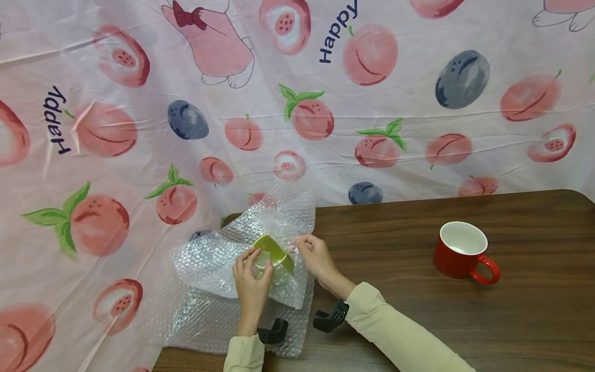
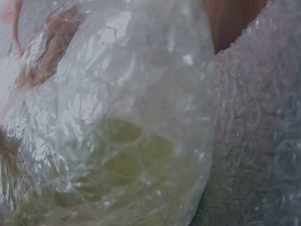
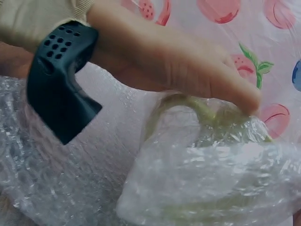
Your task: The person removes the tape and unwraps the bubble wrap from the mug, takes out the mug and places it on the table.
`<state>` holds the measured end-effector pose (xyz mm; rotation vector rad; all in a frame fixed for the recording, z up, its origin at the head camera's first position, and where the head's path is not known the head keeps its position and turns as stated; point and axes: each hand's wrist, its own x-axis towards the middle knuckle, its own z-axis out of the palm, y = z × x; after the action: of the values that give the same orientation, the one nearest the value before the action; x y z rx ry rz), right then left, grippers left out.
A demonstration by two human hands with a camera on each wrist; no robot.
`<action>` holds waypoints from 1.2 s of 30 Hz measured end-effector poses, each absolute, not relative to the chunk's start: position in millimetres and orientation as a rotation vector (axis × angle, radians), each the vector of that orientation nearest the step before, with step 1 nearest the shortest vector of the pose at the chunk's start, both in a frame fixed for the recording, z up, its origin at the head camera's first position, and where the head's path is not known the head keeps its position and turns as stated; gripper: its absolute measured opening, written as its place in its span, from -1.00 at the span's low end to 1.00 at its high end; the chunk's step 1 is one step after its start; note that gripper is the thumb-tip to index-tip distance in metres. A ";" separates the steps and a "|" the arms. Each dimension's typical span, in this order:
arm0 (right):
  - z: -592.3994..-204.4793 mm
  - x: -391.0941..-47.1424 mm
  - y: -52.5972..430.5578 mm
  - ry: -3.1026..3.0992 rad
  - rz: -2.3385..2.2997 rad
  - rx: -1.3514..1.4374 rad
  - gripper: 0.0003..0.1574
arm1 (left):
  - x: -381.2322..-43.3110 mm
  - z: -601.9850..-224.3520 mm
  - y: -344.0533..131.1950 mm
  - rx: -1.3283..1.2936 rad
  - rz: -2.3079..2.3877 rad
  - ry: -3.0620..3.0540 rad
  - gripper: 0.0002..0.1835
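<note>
A yellow-green mug [image 1: 276,250] is partly covered by clear bubble wrap [image 1: 209,263] at the left end of the table. Its curved handle [image 3: 176,100] shows in the right wrist view. My left hand [image 1: 251,281] grips the mug through the wrap, fingers on the far side and thumb on the near one. Beside it, my right hand [image 1: 318,257] pinches a raised part of the bubble wrap between thumb and fingers, just right of the mug. In the left wrist view the wrap hides most of the mug, which is a blurred green patch [image 2: 127,160].
A red mug [image 1: 457,253] with a white inside stands upright on the right of the brown wooden table [image 1: 381,243]. A fruit-patterned curtain [image 1: 325,103] hangs behind the table and along its left side. Black wrist mounts [image 1: 331,316] sit at both cuffs.
</note>
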<state>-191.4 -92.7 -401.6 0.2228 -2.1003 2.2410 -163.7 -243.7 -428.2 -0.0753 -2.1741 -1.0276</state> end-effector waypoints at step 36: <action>-429.0 -170.6 -23.7 -1.461 2.706 -0.164 -0.74 | -166.8 -425.1 -251.0 -0.033 -1.201 -2.140 -0.59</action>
<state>-170.6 -23.7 -429.0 -0.1640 -1.4605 2.7063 -166.8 -251.0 -425.1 -0.0332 -2.1397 -1.2006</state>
